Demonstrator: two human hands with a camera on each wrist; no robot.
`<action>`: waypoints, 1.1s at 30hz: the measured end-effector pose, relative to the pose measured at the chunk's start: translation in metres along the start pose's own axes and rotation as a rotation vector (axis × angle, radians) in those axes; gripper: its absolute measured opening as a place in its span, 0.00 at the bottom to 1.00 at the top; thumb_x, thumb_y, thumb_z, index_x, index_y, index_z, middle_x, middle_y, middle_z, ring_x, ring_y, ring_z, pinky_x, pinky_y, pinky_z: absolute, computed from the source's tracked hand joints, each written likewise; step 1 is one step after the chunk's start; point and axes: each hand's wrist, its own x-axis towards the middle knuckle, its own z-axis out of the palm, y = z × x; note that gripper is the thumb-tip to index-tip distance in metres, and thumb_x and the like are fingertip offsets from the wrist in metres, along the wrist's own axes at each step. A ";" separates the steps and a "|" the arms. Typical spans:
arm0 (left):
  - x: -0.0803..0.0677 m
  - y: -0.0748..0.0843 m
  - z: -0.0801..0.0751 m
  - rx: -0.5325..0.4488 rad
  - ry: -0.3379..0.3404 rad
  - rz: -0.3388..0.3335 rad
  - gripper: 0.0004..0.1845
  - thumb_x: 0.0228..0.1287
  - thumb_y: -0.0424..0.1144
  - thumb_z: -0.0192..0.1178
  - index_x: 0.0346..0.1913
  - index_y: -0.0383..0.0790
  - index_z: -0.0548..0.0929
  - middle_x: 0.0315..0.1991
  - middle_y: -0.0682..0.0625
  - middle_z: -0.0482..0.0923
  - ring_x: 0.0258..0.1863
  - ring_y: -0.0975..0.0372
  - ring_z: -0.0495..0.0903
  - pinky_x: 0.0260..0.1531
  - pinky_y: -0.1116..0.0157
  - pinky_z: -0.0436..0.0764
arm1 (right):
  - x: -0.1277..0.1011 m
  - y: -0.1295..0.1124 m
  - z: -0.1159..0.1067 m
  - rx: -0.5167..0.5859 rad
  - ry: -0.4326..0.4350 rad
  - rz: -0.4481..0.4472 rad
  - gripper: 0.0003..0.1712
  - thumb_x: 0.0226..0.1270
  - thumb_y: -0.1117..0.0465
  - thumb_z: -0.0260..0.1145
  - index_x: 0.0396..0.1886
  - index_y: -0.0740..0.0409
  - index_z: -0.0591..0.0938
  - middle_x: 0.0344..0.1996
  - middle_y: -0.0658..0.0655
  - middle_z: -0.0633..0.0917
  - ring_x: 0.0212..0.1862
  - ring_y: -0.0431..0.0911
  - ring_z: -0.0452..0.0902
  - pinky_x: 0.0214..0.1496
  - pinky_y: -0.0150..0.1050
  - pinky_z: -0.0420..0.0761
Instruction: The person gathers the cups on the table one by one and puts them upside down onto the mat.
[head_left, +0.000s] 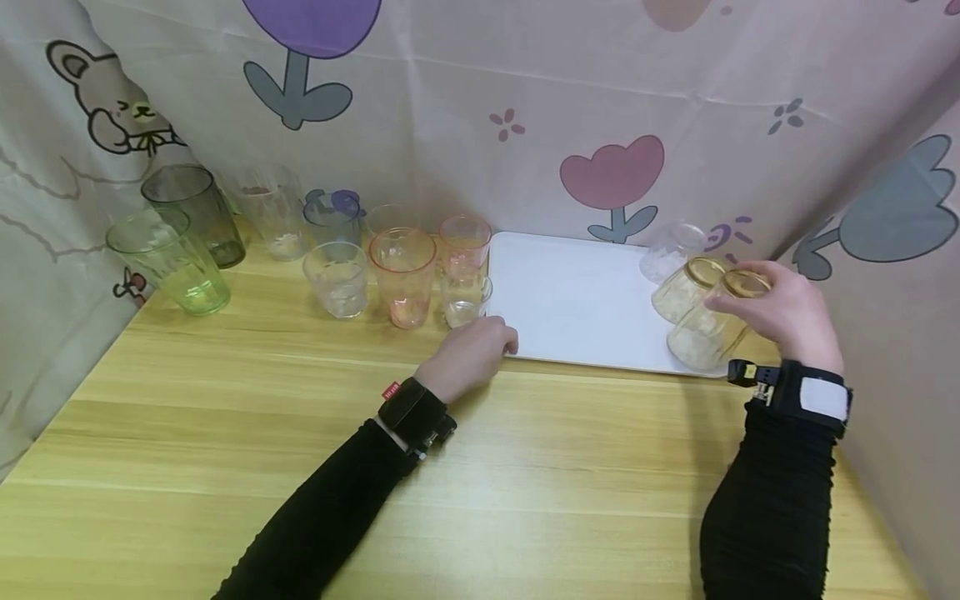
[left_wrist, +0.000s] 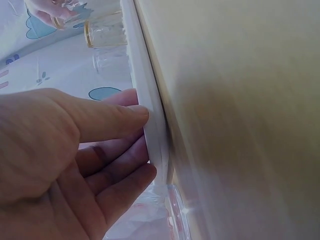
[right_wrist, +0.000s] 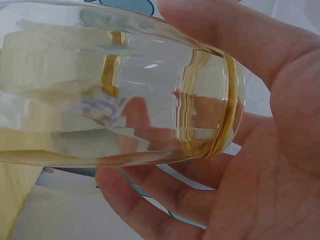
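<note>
Amber tumbler at R end of white tray; R hand fingers curled round its ringed end. L hand fingers pinching tray edge. Tumbler prob. light, stiff, slippery, fragile; best hold: ringed end, gently.

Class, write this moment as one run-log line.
Left hand: holds white tray by corner; Right hand: holds yellow glass upside down; Beyond: second yellow glass, clear glass; Left of tray: more glasses

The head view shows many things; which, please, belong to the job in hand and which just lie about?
Job, apparently:
- white tray
- held amber glass
- neighbouring amber glass
- clear glass behind

Lying about, perhaps:
- green glass
- grey glass
- orange glass
</note>
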 end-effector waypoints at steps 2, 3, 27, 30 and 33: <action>-0.001 0.000 0.000 -0.005 0.002 0.001 0.21 0.68 0.20 0.54 0.50 0.44 0.90 0.50 0.49 0.86 0.52 0.57 0.83 0.49 0.60 0.85 | 0.000 0.001 -0.001 0.010 -0.013 -0.004 0.55 0.67 0.35 0.69 0.81 0.63 0.61 0.75 0.79 0.60 0.68 0.76 0.60 0.56 0.74 0.69; -0.001 0.000 0.000 -0.007 0.003 0.000 0.21 0.69 0.20 0.54 0.50 0.44 0.90 0.50 0.49 0.86 0.52 0.57 0.83 0.49 0.60 0.85 | 0.000 0.002 -0.001 0.013 -0.019 -0.004 0.54 0.67 0.36 0.70 0.80 0.63 0.61 0.75 0.79 0.59 0.68 0.76 0.60 0.56 0.75 0.69; -0.001 -0.006 0.001 -0.043 0.048 0.043 0.15 0.73 0.27 0.59 0.53 0.44 0.89 0.50 0.50 0.86 0.53 0.57 0.84 0.47 0.61 0.86 | -0.005 -0.050 0.008 0.107 0.273 -0.106 0.44 0.69 0.43 0.71 0.77 0.60 0.70 0.73 0.68 0.71 0.73 0.66 0.62 0.71 0.69 0.60; -0.002 -0.005 -0.001 -0.054 0.063 0.055 0.14 0.73 0.27 0.59 0.53 0.43 0.89 0.50 0.50 0.86 0.52 0.57 0.84 0.46 0.62 0.85 | -0.007 -0.062 0.013 0.119 0.321 -0.165 0.40 0.68 0.47 0.73 0.74 0.61 0.74 0.69 0.68 0.74 0.69 0.64 0.67 0.68 0.65 0.65; -0.004 -0.004 -0.006 -0.054 0.095 0.075 0.13 0.73 0.28 0.60 0.53 0.42 0.88 0.49 0.49 0.85 0.51 0.57 0.83 0.46 0.63 0.85 | -0.009 -0.074 0.020 0.120 0.341 -0.254 0.36 0.67 0.50 0.74 0.71 0.61 0.77 0.65 0.68 0.77 0.65 0.63 0.70 0.65 0.63 0.66</action>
